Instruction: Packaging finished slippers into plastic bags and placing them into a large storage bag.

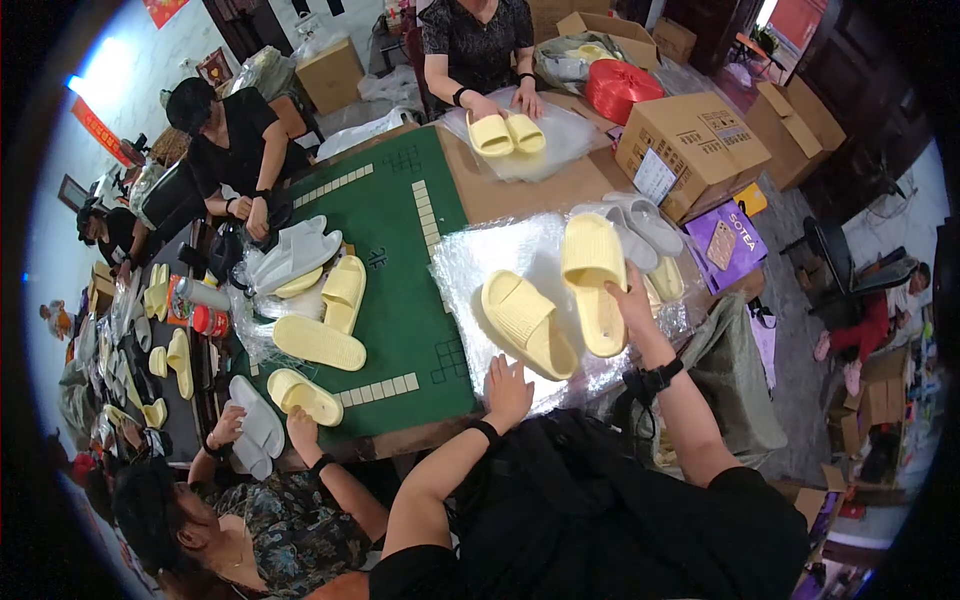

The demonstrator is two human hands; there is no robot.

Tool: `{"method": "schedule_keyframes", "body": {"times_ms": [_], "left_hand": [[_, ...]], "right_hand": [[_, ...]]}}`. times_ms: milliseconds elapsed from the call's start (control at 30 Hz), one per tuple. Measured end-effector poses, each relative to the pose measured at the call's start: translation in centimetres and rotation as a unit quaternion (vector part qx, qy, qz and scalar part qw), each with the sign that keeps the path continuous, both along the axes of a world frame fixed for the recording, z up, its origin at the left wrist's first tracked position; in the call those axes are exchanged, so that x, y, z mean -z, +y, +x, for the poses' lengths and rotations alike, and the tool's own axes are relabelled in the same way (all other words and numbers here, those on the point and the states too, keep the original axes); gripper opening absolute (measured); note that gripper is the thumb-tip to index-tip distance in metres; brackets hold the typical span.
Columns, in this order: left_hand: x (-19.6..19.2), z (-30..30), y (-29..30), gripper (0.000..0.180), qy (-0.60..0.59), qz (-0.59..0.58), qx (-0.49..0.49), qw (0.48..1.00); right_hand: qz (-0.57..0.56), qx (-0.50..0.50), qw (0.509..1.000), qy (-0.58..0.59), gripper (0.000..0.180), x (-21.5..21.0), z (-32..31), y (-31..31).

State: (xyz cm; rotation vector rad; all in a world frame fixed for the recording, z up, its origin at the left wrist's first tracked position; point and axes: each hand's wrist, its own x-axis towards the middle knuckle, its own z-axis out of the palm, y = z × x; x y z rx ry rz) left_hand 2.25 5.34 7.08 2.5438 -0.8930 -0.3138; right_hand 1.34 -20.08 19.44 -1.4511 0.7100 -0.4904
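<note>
My right hand point(632, 303) grips a pale yellow slipper point(593, 280), held sole-up over a clear plastic bag point(480, 262) spread on the table. A second yellow slipper point(528, 324) lies on that bag just left of the first. My left hand point(507, 388) rests flat on the near edge of the bag, fingers spread, holding nothing, close to the lying slipper.
The green table top point(390, 215) has rows of cream tiles, with more yellow slippers point(320, 342) on its left. Grey slippers point(640, 222) lie behind my bag. Other people work around the table; one opposite handles a yellow pair point(505, 133). Cardboard boxes point(690, 145) stand at right.
</note>
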Motion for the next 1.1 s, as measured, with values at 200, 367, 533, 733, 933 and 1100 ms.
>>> {"method": "schedule_keyframes", "body": {"times_ms": [200, 367, 533, 733, 933, 1100], "left_hand": [[0.8, 0.8, 0.5, 0.061, -0.001, 0.065, 0.063, 0.996], [1.0, 0.7, 0.7, 0.051, -0.068, 0.052, 0.079, 0.993], [0.4, -0.5, 0.1, 0.030, -0.076, 0.069, 0.130, 0.986], [1.2, -0.8, 0.2, 0.026, -0.130, 0.052, 0.210, 0.968], [1.8, -0.2, -0.2, 0.037, -0.133, 0.111, 0.190, 0.966], [1.3, 1.5, -0.8, 0.048, -0.106, 0.152, 0.158, 0.970]], "right_hand": [[-0.064, -0.140, 0.987, 0.053, 0.058, 6.7, 0.9, -2.6], [-0.416, -0.082, 0.882, 0.206, 0.050, 6.8, 1.9, 0.4], [-0.445, -0.297, 0.805, 0.257, 0.032, 9.6, 2.5, 4.8], [-0.378, -0.301, 0.828, 0.286, 0.034, 11.6, 5.3, 5.1], [-0.082, -0.223, 0.967, 0.093, 0.029, 6.8, 1.0, 2.7], [0.069, -0.289, 0.941, 0.162, 0.039, -0.6, -6.4, 0.2]]}}
